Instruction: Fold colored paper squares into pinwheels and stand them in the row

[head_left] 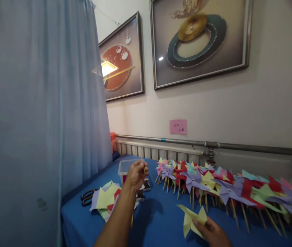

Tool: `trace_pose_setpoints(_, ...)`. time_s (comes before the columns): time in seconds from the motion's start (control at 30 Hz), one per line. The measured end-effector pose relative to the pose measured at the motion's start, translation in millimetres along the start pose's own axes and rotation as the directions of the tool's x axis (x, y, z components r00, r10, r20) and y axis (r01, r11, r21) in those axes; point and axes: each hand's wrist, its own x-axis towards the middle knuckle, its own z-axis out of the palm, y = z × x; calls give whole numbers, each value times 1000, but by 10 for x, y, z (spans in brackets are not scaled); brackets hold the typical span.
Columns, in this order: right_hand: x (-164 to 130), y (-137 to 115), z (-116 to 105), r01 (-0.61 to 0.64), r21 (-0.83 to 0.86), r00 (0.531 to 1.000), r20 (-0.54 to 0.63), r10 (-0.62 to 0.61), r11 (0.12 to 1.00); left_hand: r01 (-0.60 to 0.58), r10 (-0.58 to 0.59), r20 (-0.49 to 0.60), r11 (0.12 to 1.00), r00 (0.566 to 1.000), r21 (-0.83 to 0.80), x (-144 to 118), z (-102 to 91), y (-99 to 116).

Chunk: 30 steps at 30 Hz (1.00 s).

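Observation:
My left hand (pixel 137 174) is raised over the table, fingers closed round a thin wooden stick (pixel 144 168) held near upright. Low at the right, my right hand (pixel 214 233) pinches a pale yellow paper pinwheel (pixel 189 219) by one of its blades, with no stick seen on it. Behind my left hand stands a clear plastic box (pixel 125 165), and small dark boxes (pixel 146 186) sit beside the wrist. A pile of coloured paper sheets (pixel 107 196), some of them cut, lies left of my forearm, next to black-handled scissors (pixel 87 197).
Many finished pinwheels on sticks (pixel 197 180) crowd the right side of the blue-covered table (pixel 158 219). A blue curtain (pixel 43 103) hangs at the left. Along the wall run a metal pipe (pixel 187 141) and a radiator (pixel 158 149); a pink note (pixel 178 127) is above.

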Motion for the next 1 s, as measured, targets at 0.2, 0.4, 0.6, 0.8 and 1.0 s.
trace_pose_setpoints(0.2, -253, -161, -75, -55, 249, 998, 33, 48, 967, 290, -284, 83, 842, 955, -455, -344, 391, -810)
trace_pose_setpoints(0.4, -170, -167, -56, -55, 278, 998, -5, 58, 959, 368, -343, 136, 848, 930, -382, -421, 373, -1050)
trace_pose_setpoints(0.6, -162, -197, -54, -97, 319, 995, 10, 99, 943, 420, -405, 124, 819, 906, -390, -422, 412, -1094)
trace_pose_setpoints(0.8, -159, -201, -55, -105, 325, 994, 3, 110, 940, 462, -427, 178, 787, 886, -409, -485, 454, -1033)
trace_pose_setpoints(1.0, -169, -186, -61, -112, 337, 993, 4, 118, 935, 475, -436, 192, 777, 879, -413, -529, 488, -1003)
